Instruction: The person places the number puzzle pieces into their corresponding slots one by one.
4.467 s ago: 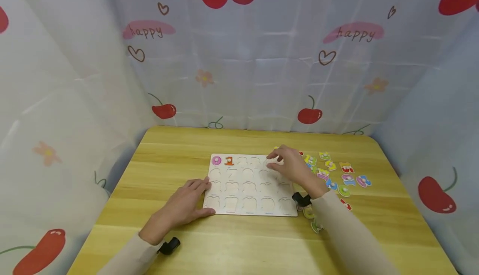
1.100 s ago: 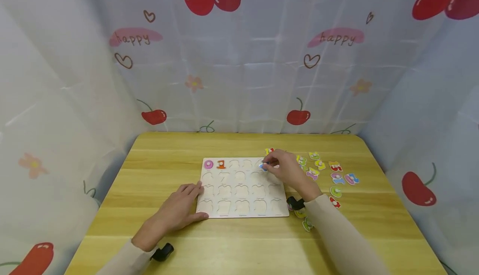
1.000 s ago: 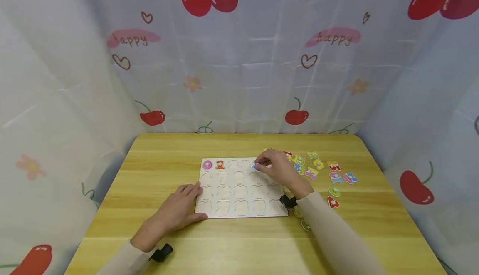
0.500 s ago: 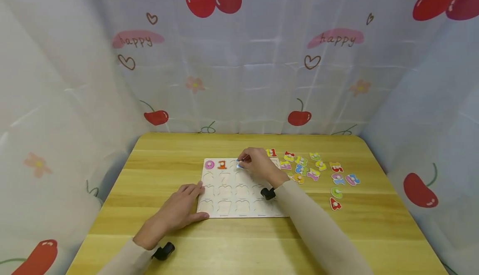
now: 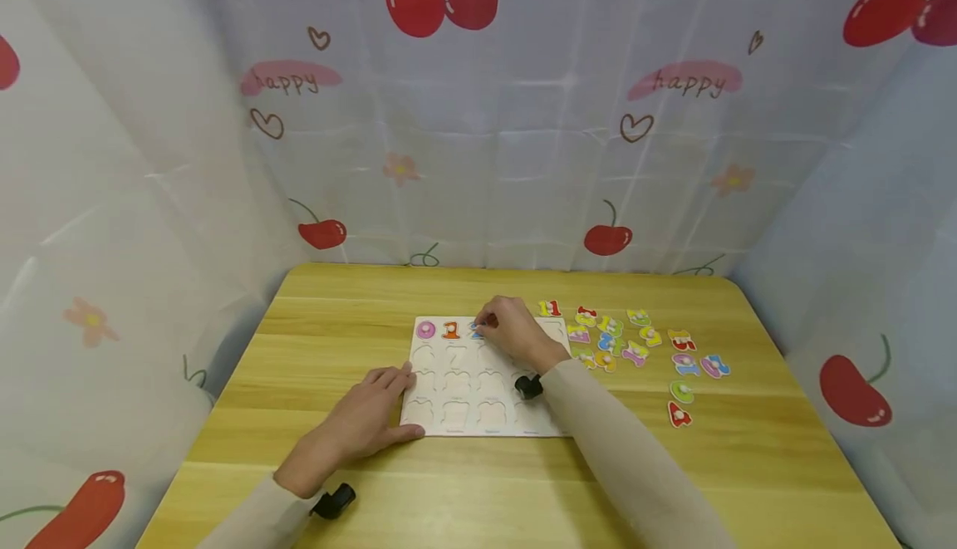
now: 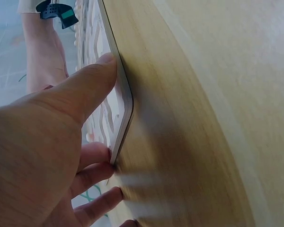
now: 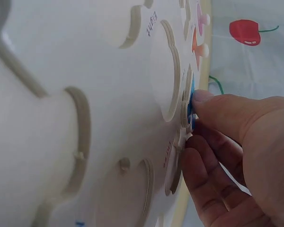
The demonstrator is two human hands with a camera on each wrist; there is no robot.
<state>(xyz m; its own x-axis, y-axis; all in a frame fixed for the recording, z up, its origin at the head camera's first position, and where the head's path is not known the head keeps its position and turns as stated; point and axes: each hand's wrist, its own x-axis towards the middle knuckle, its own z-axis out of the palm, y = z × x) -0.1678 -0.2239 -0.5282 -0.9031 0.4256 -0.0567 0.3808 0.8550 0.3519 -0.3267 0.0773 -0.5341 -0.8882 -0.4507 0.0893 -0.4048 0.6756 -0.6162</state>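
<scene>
A white wooden number puzzle board (image 5: 437,382) with shaped recesses lies on the table. My left hand (image 5: 366,416) rests at its left side, thumb (image 6: 97,78) over the front corner and fingers along the edge. My right hand (image 5: 514,331) pinches a blue number-two puzzle piece (image 5: 476,330) by thumb and fingertips, at the third recess of the back row. In the right wrist view the blue piece (image 7: 191,97) stands slightly proud of the board; its knob is hidden by the fingers. A purple zero (image 5: 425,330) and an orange one (image 5: 451,330) sit in the first two recesses.
Several loose, colourful number pieces (image 5: 635,354) lie scattered right of the board, the red four (image 5: 679,414) nearest the front. The wooden table (image 5: 449,491) is closed in by cherry-print curtains (image 5: 486,159) at the back and sides.
My right hand has carried the blue piece leftward along the back row to the third recess, and it barely moves in the last half second. The left hand stays at the board's edge.
</scene>
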